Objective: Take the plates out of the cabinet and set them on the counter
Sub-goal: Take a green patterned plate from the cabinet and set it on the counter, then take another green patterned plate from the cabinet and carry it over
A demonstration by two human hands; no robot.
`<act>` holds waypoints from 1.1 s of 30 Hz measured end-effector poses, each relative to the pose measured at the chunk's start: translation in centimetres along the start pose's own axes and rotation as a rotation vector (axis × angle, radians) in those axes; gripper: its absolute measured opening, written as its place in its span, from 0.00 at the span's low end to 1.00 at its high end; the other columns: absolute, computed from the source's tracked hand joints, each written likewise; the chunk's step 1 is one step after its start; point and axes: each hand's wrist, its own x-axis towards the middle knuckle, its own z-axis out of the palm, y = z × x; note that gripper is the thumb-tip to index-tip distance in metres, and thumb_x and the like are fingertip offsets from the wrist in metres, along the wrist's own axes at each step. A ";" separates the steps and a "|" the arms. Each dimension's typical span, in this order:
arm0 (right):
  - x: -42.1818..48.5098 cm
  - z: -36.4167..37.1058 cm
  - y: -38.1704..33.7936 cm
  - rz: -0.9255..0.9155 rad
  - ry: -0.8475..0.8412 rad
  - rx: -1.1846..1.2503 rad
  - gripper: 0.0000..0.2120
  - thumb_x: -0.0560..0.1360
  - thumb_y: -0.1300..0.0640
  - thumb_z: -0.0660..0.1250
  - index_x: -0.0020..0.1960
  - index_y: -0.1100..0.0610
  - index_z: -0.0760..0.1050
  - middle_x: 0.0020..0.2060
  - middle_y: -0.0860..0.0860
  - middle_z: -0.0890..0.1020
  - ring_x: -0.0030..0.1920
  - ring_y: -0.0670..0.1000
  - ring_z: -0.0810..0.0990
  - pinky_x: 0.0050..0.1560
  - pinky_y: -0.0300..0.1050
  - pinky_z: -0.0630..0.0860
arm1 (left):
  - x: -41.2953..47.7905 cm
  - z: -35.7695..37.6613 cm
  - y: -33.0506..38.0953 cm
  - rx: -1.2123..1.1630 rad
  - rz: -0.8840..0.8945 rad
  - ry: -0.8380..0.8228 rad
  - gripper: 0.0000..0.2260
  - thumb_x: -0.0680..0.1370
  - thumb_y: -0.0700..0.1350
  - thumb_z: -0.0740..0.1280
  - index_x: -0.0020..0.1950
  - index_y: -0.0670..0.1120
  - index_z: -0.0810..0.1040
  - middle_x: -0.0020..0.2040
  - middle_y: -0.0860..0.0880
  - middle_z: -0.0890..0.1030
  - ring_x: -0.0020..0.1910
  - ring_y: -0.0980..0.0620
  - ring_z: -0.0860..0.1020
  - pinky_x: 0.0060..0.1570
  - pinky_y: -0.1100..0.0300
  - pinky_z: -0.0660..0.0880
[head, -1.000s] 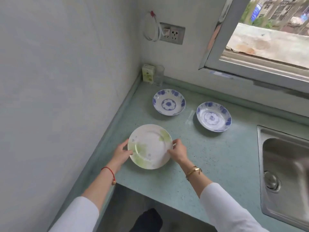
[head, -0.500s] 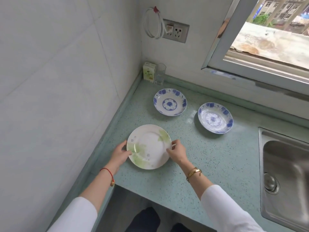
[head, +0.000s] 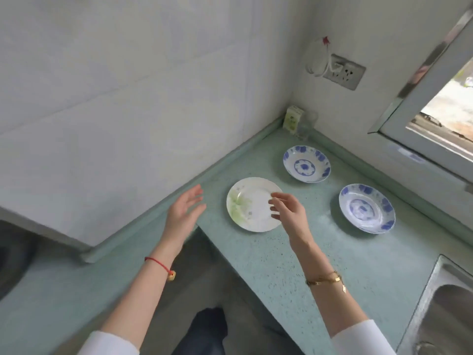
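Observation:
A white plate with green leaf print [head: 252,204] lies flat on the pale green counter [head: 294,260]. Behind it sits a blue-flowered plate [head: 306,163], and a second blue-flowered plate [head: 366,208] lies to the right. My left hand [head: 186,210] hovers open to the left of the white plate, apart from it. Just above that plate's right rim, my right hand [head: 288,210] is held with its fingers loosely spread and holds nothing. No cabinet is in view.
A steel sink [head: 445,311] is set in the counter at the right. A small carton [head: 292,119] and a glass [head: 307,124] stand in the far corner under a wall socket [head: 344,71]. The counter's front edge runs below my forearms. Window at right.
Both hands have let go of the white plate and lifted away from it, the left one further left. The view has swung to the left.

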 end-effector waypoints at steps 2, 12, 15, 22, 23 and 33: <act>-3.1 0.3 -0.3 -0.040 -0.111 0.024 0.09 0.78 0.60 0.64 0.57 0.57 0.78 0.52 0.55 0.83 0.52 0.53 0.82 0.48 0.42 0.79 | -4.9 -1.2 0.0 -0.070 0.035 0.100 0.20 0.78 0.36 0.67 0.70 0.49 0.75 0.66 0.54 0.80 0.66 0.55 0.78 0.69 0.56 0.72; -18.7 6.1 0.9 -0.141 -0.678 -0.020 0.06 0.77 0.60 0.66 0.53 0.53 0.79 0.46 0.50 0.83 0.49 0.47 0.81 0.48 0.40 0.77 | -31.0 -6.7 -1.8 -0.251 0.077 0.613 0.21 0.80 0.35 0.65 0.71 0.49 0.75 0.67 0.53 0.80 0.66 0.57 0.78 0.71 0.51 0.71; -24.2 8.6 1.2 -0.185 -0.844 -0.074 0.08 0.78 0.58 0.66 0.56 0.55 0.79 0.48 0.50 0.84 0.51 0.48 0.82 0.51 0.42 0.78 | -38.6 -8.4 -2.5 -0.276 0.076 0.793 0.20 0.80 0.36 0.66 0.70 0.50 0.76 0.66 0.53 0.81 0.66 0.58 0.78 0.71 0.50 0.71; -38.6 13.8 3.9 -0.192 -1.171 -0.167 0.10 0.78 0.60 0.64 0.59 0.59 0.77 0.47 0.51 0.83 0.49 0.49 0.81 0.49 0.39 0.79 | -55.4 -11.0 -5.7 -0.339 0.060 1.180 0.19 0.80 0.37 0.65 0.68 0.52 0.77 0.65 0.52 0.81 0.66 0.56 0.78 0.71 0.47 0.70; -40.7 14.5 4.6 -0.190 -1.213 -0.181 0.10 0.78 0.60 0.64 0.59 0.60 0.77 0.47 0.51 0.83 0.49 0.49 0.81 0.49 0.39 0.78 | -57.6 -11.4 -6.3 -0.346 0.050 1.227 0.18 0.80 0.37 0.65 0.68 0.52 0.77 0.65 0.53 0.81 0.66 0.56 0.79 0.71 0.48 0.70; -66.7 21.6 14.2 -0.143 -1.585 -0.280 0.09 0.78 0.60 0.64 0.57 0.58 0.79 0.45 0.49 0.83 0.47 0.48 0.81 0.48 0.40 0.77 | -83.0 -16.5 -12.5 -0.319 -0.058 1.681 0.18 0.79 0.33 0.66 0.69 0.43 0.77 0.66 0.49 0.81 0.66 0.52 0.79 0.70 0.50 0.73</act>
